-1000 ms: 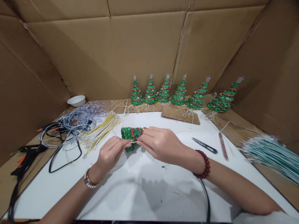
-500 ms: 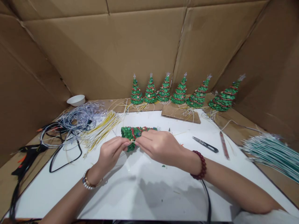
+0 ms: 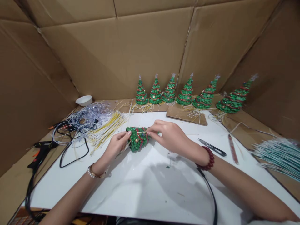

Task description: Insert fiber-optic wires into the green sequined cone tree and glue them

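A small green Christmas tree (image 3: 137, 144) with red garland and tiny baubles lies on its side at the middle of the white table. My left hand (image 3: 117, 144) is closed on its wide base end, thumb on top. From the right, my right hand (image 3: 169, 135) pinches a thin pale-yellow wire (image 3: 142, 132) that runs across the tree toward my left fingertips. The right hand covers the tree's tip. Thin wires trail from the base beneath my left hand.
Several finished trees (image 3: 155, 93) stand along the back. Yellow and white wires (image 3: 109, 129), tangled cords (image 3: 82, 120) and a black glue gun (image 3: 42, 150) lie left. On the right are thread snips (image 3: 212, 147), a red strip (image 3: 233, 149) and green-white wires (image 3: 278, 157).
My right hand has moved up and right relative to the tree, with a longer stretch of wire showing. The tree has turned a little, and the whole view has shifted.
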`<state>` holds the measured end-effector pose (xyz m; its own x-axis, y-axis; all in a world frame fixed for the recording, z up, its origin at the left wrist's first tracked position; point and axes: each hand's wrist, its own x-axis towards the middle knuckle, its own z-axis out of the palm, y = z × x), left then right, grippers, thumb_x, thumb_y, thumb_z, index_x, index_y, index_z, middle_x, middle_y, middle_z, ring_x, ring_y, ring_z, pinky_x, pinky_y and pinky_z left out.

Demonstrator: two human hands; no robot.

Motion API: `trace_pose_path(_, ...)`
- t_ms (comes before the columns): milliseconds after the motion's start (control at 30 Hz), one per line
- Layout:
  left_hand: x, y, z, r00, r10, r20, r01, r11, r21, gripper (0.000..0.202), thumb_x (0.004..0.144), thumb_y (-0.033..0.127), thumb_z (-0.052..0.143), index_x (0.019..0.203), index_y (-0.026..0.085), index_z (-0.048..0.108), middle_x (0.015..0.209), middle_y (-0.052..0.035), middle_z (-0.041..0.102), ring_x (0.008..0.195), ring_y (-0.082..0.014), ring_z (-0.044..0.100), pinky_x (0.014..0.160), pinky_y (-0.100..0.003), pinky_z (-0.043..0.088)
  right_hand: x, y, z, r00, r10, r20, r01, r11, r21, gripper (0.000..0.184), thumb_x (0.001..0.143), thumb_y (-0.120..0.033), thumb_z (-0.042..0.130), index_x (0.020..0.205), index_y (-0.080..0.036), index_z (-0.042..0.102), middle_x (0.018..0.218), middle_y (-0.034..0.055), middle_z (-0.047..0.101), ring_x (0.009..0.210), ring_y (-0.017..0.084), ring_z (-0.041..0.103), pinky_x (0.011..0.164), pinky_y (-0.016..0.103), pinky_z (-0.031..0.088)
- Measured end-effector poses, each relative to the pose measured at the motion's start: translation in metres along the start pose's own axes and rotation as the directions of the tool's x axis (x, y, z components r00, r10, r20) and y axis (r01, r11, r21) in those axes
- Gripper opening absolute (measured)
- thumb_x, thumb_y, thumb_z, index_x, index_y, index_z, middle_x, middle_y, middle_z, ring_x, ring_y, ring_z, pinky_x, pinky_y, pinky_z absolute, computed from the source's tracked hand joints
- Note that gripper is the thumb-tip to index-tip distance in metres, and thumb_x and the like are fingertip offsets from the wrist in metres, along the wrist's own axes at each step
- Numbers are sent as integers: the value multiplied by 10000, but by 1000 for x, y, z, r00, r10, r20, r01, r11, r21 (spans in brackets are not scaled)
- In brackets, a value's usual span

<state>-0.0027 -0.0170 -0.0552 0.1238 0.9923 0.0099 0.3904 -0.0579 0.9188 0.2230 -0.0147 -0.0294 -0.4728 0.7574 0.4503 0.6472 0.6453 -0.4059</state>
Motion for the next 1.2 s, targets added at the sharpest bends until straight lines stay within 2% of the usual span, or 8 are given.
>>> trace_pose_path(67,-1,2,0,999,-36,35,40,992,-120,365,823,453,594,612,161,537,492,38,449,454,-91,405,445,-202,336,0,1,2,1000,15,5,-15,1000,-9,135,883,-244,599,851,-201,723,786,16,657,687,123,585,623,243,362)
trace_pose_path(133,-2,1,1,996,-29,84,49,968,-244,271,823,408,608,741,150,619,666,-19,598,588,-123,537,552,-224,443,0,2,3,1000,29,0,-29,1000,0,144,883,-268,602,851,-205,726,790,14,663,691,126,586,624,244,360)
trace_pose_path(233,-2,-3,6,992,36,121,1,955,-296,237,838,364,604,910,144,658,877,-77,675,751,-164,610,722,-285,499,1,3,2,999,54,-3,-53,997,55,151,889,-248,586,862,-204,728,817,14,684,722,126,598,645,240,371)
trace_pose_path(433,-1,-14,13,971,197,139,-188,979,-76,234,843,352,600,920,139,661,881,-79,685,790,-183,614,759,-318,506,4,5,1,997,62,-45,-60,996,62,147,872,-237,594,830,-198,729,790,13,669,687,117,582,639,237,368)
trace_pose_path(633,2,-23,11,932,322,167,-355,904,236,194,861,327,579,927,165,663,902,-50,692,821,-174,614,754,-286,487,5,9,3,991,108,-74,-108,994,5,155,854,-243,598,812,-202,741,755,19,671,675,127,583,624,245,360)
trace_pose_path(800,1,-21,9,903,378,206,-426,849,311,180,877,311,563,894,162,660,845,-45,670,775,-166,604,705,-272,489,6,11,2,989,142,-52,-139,988,62,146,845,-251,610,806,-205,742,800,19,698,697,127,592,632,242,366)
trace_pose_path(1000,0,-22,9,824,481,299,-566,706,426,143,881,304,574,848,179,636,816,-42,653,782,-176,585,693,-272,464,8,12,-1,984,174,-48,-169,981,99,134,816,-192,617,758,-202,737,760,9,673,647,109,548,598,231,338)
trace_pose_path(1200,2,-24,7,792,479,378,-610,640,468,115,893,270,559,881,182,630,846,-45,657,816,-181,579,723,-277,454,9,12,1,983,182,-31,-177,975,135,131,765,-154,624,727,-196,742,703,3,651,637,106,523,589,226,318)
